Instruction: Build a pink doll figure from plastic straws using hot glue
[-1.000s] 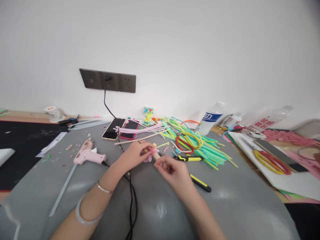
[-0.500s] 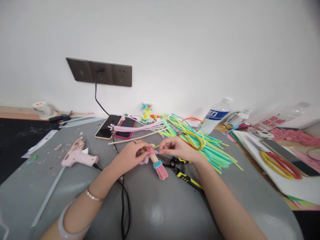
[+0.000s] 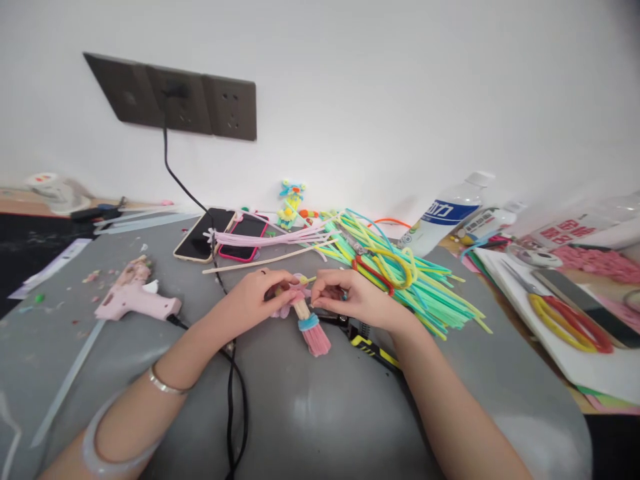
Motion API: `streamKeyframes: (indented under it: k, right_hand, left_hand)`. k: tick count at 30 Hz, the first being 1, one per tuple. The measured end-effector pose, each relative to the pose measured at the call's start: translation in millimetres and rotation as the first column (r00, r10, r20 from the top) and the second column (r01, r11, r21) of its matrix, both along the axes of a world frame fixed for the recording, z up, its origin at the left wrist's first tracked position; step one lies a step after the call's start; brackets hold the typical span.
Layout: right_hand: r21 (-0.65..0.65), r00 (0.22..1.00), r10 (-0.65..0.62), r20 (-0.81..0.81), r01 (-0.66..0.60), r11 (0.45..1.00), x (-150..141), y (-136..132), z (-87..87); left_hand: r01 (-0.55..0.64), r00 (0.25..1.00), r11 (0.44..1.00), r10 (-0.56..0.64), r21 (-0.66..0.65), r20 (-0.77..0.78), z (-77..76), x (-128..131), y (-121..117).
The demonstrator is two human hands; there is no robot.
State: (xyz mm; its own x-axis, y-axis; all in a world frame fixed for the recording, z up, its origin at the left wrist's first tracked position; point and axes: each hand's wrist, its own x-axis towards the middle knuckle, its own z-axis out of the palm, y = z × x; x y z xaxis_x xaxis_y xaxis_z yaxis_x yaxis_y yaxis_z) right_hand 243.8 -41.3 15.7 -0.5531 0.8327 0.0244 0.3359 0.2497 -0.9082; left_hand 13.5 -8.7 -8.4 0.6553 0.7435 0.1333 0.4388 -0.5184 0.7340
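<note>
A small pipe-cleaner figure [image 3: 315,335] with a pink lower end, a blue band and a cream middle lies tilted over the grey table. My left hand [image 3: 255,293] is closed on its upper part, thumb and fingers pinching the pink piece there. Right beside it, my right hand [image 3: 345,293] has its thumb and fingertips pinched together; whatever is between them is too small to make out. Under the right hand rest pliers [image 3: 373,350] with black and yellow handles, partly covered by the wrist.
Green and yellow pipe cleaners [image 3: 440,300] spread behind my right hand, with pink ones [image 3: 270,239] across two phones [image 3: 200,237]. A pink glue gun [image 3: 137,300] lies left, its black cord [image 3: 231,400] crossing the table. Scissors [image 3: 565,320] and a bottle [image 3: 450,210] are right.
The camera view has shifted and come slightly closer. My right hand's fingers have curled more beside the figure, while my left hand keeps its pinch.
</note>
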Motion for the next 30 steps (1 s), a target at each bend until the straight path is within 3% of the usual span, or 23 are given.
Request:
streamKeyframes:
  k: [6,11,19,30]
  right_hand:
    - [0.017,1.0,0.002,-0.011,-0.002,1.0,-3.1,-0.9,-3.8]
    - [-0.01,0.998,-0.062,-0.011,0.062,0.998,-1.5,-0.4,-5.3]
    - [-0.013,0.996,-0.09,-0.019,0.089,0.996,-1.6,-0.3,-5.3]
    - [-0.033,0.992,-0.126,-0.03,0.125,0.992,-2.3,-1.3,-2.8]
  left_hand:
    - [0.02,1.0,1.0,-0.02,0.002,-0.004,1.9,2.2,-2.6]
    - [0.113,0.994,0.987,-0.113,-0.115,0.004,8.7,-0.7,-5.9]
    - [0.207,0.972,0.973,-0.193,0.101,-0.136,3.6,-6.0,-3.4]
    - [0.233,0.968,0.972,-0.23,0.023,-0.097,3.0,-6.6,-1.6]
